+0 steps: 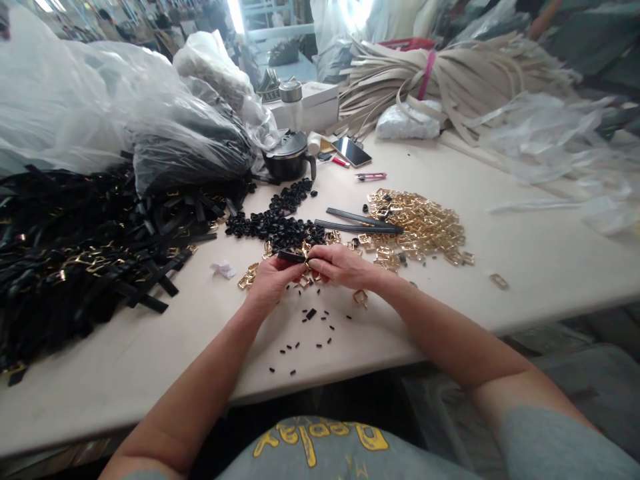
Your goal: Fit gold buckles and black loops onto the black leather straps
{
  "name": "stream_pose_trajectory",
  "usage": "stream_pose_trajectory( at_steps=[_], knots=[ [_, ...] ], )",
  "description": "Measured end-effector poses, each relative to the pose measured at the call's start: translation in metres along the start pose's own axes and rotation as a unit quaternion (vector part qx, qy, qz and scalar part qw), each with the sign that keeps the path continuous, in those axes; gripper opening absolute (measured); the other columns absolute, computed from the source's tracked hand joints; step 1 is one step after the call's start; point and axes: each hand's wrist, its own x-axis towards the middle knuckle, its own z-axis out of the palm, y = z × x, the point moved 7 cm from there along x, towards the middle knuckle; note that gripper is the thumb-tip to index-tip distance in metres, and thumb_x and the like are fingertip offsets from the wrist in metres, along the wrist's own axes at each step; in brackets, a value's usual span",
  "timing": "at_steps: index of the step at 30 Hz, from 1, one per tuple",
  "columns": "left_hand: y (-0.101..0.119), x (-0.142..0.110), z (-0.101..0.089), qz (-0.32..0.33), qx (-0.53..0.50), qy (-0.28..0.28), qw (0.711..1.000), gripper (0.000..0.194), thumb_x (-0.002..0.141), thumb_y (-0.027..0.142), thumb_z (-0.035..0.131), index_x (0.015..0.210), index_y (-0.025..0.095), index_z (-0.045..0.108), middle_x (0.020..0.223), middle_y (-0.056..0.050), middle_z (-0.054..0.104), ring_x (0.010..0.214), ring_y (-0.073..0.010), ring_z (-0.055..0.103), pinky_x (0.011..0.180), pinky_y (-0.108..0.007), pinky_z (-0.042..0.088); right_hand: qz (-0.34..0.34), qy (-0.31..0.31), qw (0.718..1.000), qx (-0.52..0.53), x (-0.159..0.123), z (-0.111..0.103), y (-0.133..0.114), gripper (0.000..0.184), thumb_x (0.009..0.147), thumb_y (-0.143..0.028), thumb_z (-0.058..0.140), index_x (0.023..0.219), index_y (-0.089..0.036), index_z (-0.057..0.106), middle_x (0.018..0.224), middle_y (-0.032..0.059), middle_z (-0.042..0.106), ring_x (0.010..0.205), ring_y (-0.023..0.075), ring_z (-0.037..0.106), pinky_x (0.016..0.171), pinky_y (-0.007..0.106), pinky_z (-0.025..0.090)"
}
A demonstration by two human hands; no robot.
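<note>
Both hands meet over the middle of a cream table. My left hand is closed on the end of a short black strap. My right hand pinches the strap's other end, with a gold buckle at its fingertips. A pile of gold metal buckles lies just beyond my right hand. Small black loops are heaped just beyond my left hand. A single gold buckle lies below my right wrist.
A big heap of black straps with gold buckles fills the left side. Clear plastic bags rise behind it. A black mug, a phone, a cutter and bundled beige straps sit at the back. Tiny black offcuts dot the near edge.
</note>
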Motion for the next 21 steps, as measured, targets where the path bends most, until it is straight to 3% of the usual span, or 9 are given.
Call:
stream_pose_trajectory(
  at_steps=[5,11,21],
  knots=[
    [0.001,-0.003,0.004,0.004,0.013,-0.015,1.0,0.034,0.056,0.036,0.088,0.077,0.014,0.074,0.067,-0.003,0.069,0.054,-0.0093,0.055,0.053,-0.022,0.045,0.018,0.048,0.999,0.003,0.0,-0.005,0.004,0.022,0.09,-0.029,0.051,0.075,-0.015,0.059,0.06,-0.0026,0.056,0.051,0.0074,0.047,0.053,0.021,0.034],
    [-0.003,-0.003,0.0,-0.003,-0.014,-0.039,0.999,0.035,0.062,0.039,0.085,0.084,0.014,0.073,0.076,-0.004,0.072,0.06,-0.0105,0.06,0.06,-0.024,0.051,-0.041,0.098,0.994,-0.032,-0.001,-0.015,-0.003,0.024,0.088,-0.032,0.053,0.073,-0.014,0.06,0.06,-0.0032,0.052,0.056,0.0078,0.043,0.054,0.021,0.031],
    [0.003,0.001,-0.007,-0.005,-0.063,0.002,0.998,0.032,0.057,0.034,0.088,0.074,0.013,0.07,0.064,0.0,0.065,0.052,-0.0064,0.056,0.052,-0.017,0.048,-0.022,0.019,0.999,-0.036,-0.001,-0.008,0.003,0.019,0.086,-0.028,0.052,0.081,-0.014,0.064,0.064,-0.0026,0.055,0.057,0.0081,0.045,0.054,0.021,0.032]
  ],
)
